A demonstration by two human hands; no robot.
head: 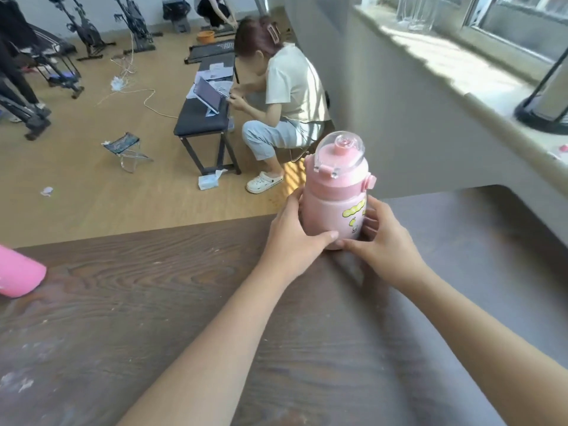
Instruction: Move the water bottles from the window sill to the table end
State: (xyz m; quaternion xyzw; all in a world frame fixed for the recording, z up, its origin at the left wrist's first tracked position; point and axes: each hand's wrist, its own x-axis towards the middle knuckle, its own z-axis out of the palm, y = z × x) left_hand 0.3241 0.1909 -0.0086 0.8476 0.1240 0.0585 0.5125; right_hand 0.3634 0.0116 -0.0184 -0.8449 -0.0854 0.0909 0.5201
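A pale pink water bottle (333, 195) with a clear domed lid and a cartoon sticker stands upright on the dark wooden table (153, 302), close to its far edge. My left hand (292, 235) wraps its left side and my right hand (381, 241) wraps its right side; the thumbs meet at the base. A second, brighter pink bottle (18, 272) shows partly at the table's left edge, its upper part cut off by the frame. The window sill (461, 84) runs along the upper right.
A clear container (418, 10) and a black stand base (544, 115) rest on the sill. Beyond the table a person sits on a low stool by a black bench (199, 118). A folding stool (129, 150), cables and exercise equipment are on the floor.
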